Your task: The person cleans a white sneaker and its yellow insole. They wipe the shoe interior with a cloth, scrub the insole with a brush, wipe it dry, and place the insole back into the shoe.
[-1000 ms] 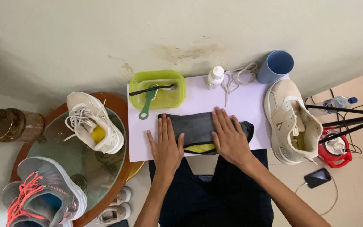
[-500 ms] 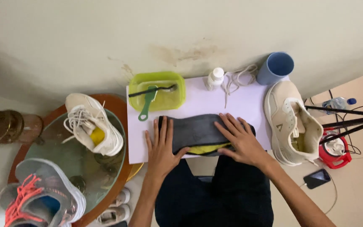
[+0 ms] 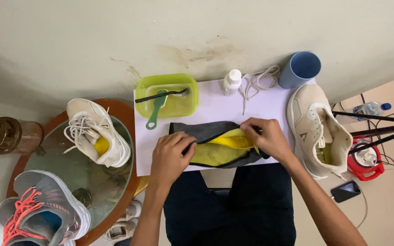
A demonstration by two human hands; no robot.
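Head view: I see my left hand (image 3: 172, 152) and right hand (image 3: 265, 136) both pinching a dark cloth (image 3: 206, 131) with yellow lining, fingers closed on its edges, seemingly spreading it flat on the white sheet (image 3: 215, 102). Beyond my grip sit a green tub (image 3: 183, 102), small bottle (image 3: 231, 81) and blue cup (image 3: 300, 69); a beige shoe (image 3: 318, 130) lies right, over pale flooring.

One head-worn view looks steeply down — fairly high above — over the white sheet (image 3: 261, 98) and surrounding floor.
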